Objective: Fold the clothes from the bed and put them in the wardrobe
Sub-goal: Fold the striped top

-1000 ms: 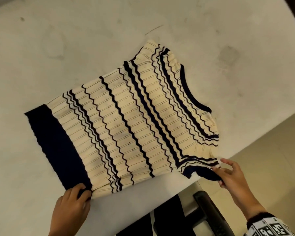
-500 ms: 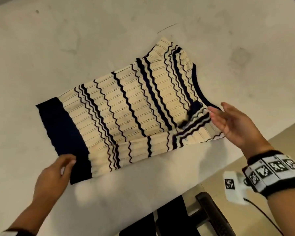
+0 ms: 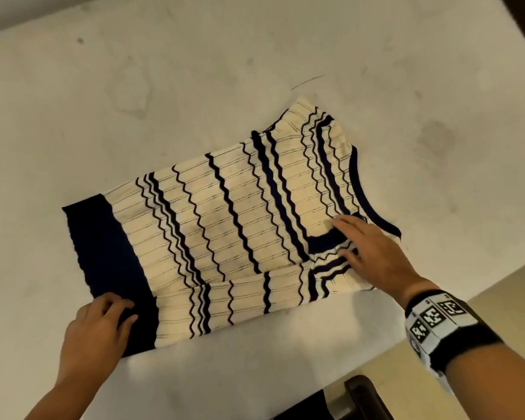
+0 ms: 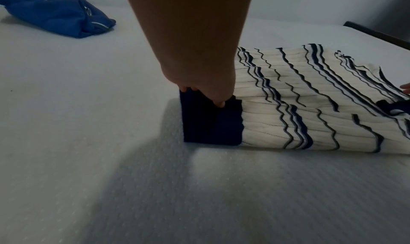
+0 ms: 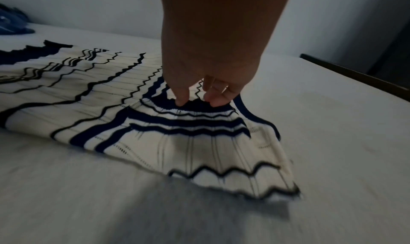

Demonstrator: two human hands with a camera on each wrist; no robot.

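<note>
One striped sweater [image 3: 225,237], lengthwise left-right, neckline right

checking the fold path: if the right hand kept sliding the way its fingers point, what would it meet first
The right hand rests on the folded-in sleeve, fingers pointing across the striped knit top toward its navy hem. It would likely just cross more of the top's cream body; nothing else lies in that line.

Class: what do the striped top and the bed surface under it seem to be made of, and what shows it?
Striped top: likely knit yarn, matte; ribbed rows, tiny openwork holes, wavy navy bands. Bed surface: seemingly woven or quilted off-white fabric, matte; fine dotted texture, soft shadows.
</note>
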